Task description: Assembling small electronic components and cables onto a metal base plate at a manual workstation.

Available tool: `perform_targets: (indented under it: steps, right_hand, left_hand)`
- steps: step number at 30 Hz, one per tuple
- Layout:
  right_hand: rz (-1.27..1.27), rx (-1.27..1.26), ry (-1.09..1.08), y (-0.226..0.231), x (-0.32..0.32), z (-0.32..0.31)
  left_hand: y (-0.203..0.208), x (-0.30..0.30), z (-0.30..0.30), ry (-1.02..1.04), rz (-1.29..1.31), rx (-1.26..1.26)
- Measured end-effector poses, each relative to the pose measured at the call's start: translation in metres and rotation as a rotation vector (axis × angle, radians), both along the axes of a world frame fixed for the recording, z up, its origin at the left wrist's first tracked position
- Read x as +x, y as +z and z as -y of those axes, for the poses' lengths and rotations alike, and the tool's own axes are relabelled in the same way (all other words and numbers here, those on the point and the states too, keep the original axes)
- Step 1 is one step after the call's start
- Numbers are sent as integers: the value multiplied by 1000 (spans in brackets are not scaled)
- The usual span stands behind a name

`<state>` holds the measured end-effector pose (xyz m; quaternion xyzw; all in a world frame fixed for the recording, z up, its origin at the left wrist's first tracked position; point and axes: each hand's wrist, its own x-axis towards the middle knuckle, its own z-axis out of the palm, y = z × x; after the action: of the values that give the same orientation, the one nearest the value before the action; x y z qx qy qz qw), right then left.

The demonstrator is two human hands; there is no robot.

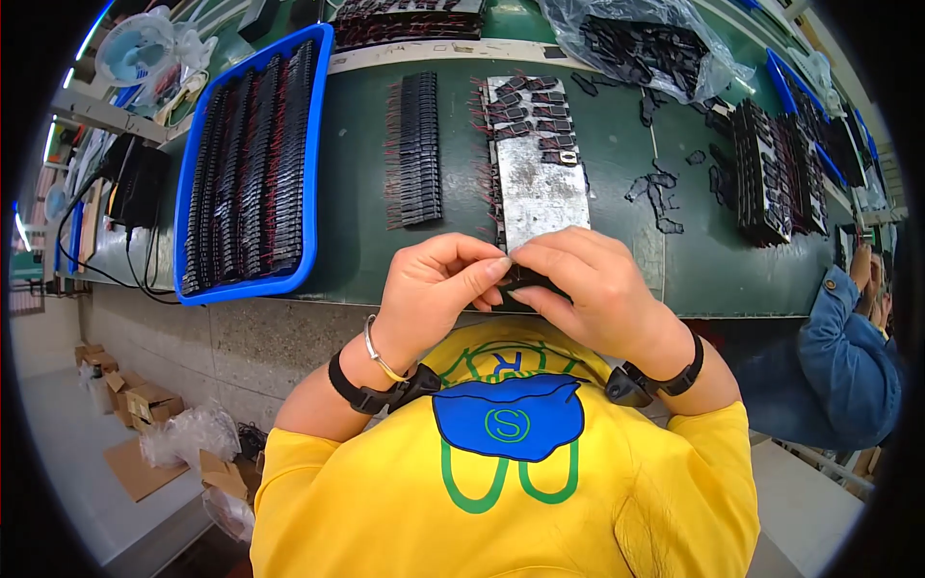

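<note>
My left hand [438, 287] and my right hand [585, 281] meet at the near end of a scuffed silver metal plate [540, 197], by the bench's front edge. Thumbs and forefingers of both are pinched together on a small dark part that the fingers mostly cover; its kind cannot be made out. Small black parts with red wires [554, 111] lie in two columns on the plate's far half. More of them run along its left side. To the left, a long row of the same black wired parts [416, 149] rests on the green bench.
A blue tray [315, 164] full of rows of black wired parts stands at left. A clear plastic bag [708, 48] of black pieces lies at far right. Loose black scraps [663, 202] and stacked black parts [761, 173] sit at right. Another person's blue sleeve [848, 352] is at the right edge.
</note>
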<state>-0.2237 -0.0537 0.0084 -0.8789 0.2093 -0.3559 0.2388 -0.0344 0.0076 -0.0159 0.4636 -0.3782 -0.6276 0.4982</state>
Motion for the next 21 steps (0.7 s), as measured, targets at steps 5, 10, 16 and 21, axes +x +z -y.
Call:
perform_targets:
  steps: [5, 10, 16, 21]
  right_hand:
    - [-11, 9, -1, -9, -8, -3]
    - [30, 15, -23, -10, -10, -7]
    - [25, 29, -68, -12, -11, -7]
    - [62, 23, -53, -13, -13, -7]
  left_hand:
    - [1, -5, -3, -5, -59, 12]
    - [4, -6, -2, 6, -71, 107]
    - [-1, -10, 1, 30, 653, -618]
    - [-6, -11, -1, 70, 670, -751]
